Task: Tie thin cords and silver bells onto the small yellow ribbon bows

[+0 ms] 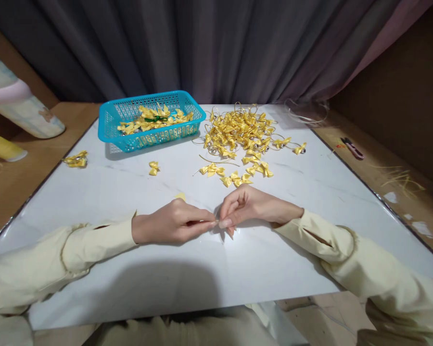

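A home craft corner: curtain [216,48], white table [166,269], heaped yellow bows [241,129].

Yellow satin ribbon bows [238,129] with gold loops lie in the far-middle heap, with more yellow ones and one green ribbon bit [156,118] in the turquoise perforated plastic basket [110,126] far left. The white glossy table top [274,259] has faint grey marble veining, with a brown wooden surface [21,178] round it. Dark grey-mauve pleated curtain [202,48] far, pale cream-yellow cloth sleeves [94,242] near.
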`<action>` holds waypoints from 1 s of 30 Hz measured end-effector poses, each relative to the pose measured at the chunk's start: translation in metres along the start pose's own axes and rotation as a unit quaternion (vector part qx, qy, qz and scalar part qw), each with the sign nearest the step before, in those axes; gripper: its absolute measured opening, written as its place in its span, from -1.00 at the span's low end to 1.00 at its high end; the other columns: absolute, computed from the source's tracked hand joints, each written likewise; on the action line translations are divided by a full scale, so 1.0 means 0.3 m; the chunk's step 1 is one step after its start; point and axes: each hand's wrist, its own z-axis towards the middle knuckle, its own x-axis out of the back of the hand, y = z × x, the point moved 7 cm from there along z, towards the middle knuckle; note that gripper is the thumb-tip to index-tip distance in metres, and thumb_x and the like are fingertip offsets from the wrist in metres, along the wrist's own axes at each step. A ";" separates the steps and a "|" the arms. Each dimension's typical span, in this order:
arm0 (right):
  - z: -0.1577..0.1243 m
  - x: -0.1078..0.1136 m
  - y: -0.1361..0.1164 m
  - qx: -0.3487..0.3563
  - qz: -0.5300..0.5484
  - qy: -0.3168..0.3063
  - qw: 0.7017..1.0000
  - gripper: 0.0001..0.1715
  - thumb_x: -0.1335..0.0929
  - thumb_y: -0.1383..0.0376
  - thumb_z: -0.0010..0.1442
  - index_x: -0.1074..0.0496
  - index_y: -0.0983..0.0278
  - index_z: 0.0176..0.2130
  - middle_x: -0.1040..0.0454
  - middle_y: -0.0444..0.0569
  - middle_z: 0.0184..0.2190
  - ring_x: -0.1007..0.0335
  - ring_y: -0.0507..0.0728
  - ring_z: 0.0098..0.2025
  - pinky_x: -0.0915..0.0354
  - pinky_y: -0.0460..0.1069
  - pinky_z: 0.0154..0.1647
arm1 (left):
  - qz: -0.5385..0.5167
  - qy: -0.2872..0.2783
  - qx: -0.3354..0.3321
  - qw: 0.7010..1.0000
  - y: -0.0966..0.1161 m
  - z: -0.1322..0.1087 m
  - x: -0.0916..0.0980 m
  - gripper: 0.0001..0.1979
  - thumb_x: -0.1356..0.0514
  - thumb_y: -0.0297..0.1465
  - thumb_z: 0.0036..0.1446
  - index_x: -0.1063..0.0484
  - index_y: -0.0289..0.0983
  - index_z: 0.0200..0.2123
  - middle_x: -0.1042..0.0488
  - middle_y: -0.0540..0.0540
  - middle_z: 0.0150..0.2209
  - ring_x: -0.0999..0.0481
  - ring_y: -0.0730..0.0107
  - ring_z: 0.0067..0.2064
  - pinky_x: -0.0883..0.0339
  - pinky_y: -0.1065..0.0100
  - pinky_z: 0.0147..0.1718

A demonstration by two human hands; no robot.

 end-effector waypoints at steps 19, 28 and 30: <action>0.004 0.003 -0.004 0.009 0.013 0.005 1.000 -0.82 -0.47 0.35 -0.05 -0.44 0.41 -0.42 -0.48 -0.10 -0.60 -0.40 -0.03 -0.53 -0.32 -0.12 -0.44 | -0.003 0.000 0.003 1.000 0.000 0.000 0.001 -0.78 -0.05 -0.44 0.22 -0.47 -0.35 -0.39 -0.35 0.02 -0.66 -0.20 0.60 -0.64 -0.10 0.51 -0.61; 0.004 0.004 -0.004 0.007 0.010 0.002 1.000 -0.80 -0.48 0.33 -0.05 -0.44 0.42 -0.44 -0.49 -0.10 -0.60 -0.40 -0.03 -0.53 -0.32 -0.12 -0.44 | 0.005 0.006 -0.002 1.000 0.000 -0.003 0.003 -0.79 -0.06 -0.44 0.21 -0.47 -0.33 -0.37 -0.38 0.02 -0.64 -0.24 0.60 -0.64 -0.13 0.51 -0.60; 0.003 0.003 -0.005 0.006 0.010 0.003 1.000 -0.81 -0.47 0.35 -0.04 -0.44 0.42 -0.44 -0.49 -0.09 -0.61 -0.40 -0.03 -0.54 -0.31 -0.12 -0.44 | 0.006 0.006 -0.002 1.000 0.000 -0.003 0.002 -0.79 -0.06 -0.44 0.21 -0.47 -0.33 -0.37 -0.38 0.02 -0.63 -0.24 0.59 -0.63 -0.13 0.52 -0.59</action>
